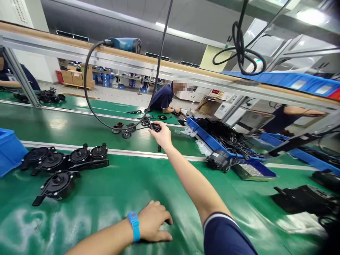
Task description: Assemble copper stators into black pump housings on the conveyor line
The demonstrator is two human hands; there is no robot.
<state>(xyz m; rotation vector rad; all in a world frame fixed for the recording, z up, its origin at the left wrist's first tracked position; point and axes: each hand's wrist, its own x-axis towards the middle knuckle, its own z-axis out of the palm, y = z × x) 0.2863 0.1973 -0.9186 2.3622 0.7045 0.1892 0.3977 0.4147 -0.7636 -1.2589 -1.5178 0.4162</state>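
Note:
My right hand point(162, 135) is stretched out over the far green strip, its fingers closed on a coiled black cable point(147, 123). A small black plug end point(159, 148) hangs below that hand. Just left of the coil lie small dark round motor parts point(128, 132). Near the front, my left hand point(154, 221) rests on the green mat point(117, 191) with a blue band point(134, 225) on its wrist. Its fingers are loosely bent, the thumb is apart, and nothing shows in it.
Several black pump housings point(57, 184) lie at left beside a blue bin point(10, 152). At right are a blue tray of cables point(212, 141), a black motor unit point(218, 159) and a tray of small parts point(252, 170). A power tool point(124, 44) lies on the overhead shelf. A co-worker point(163, 97) sits opposite.

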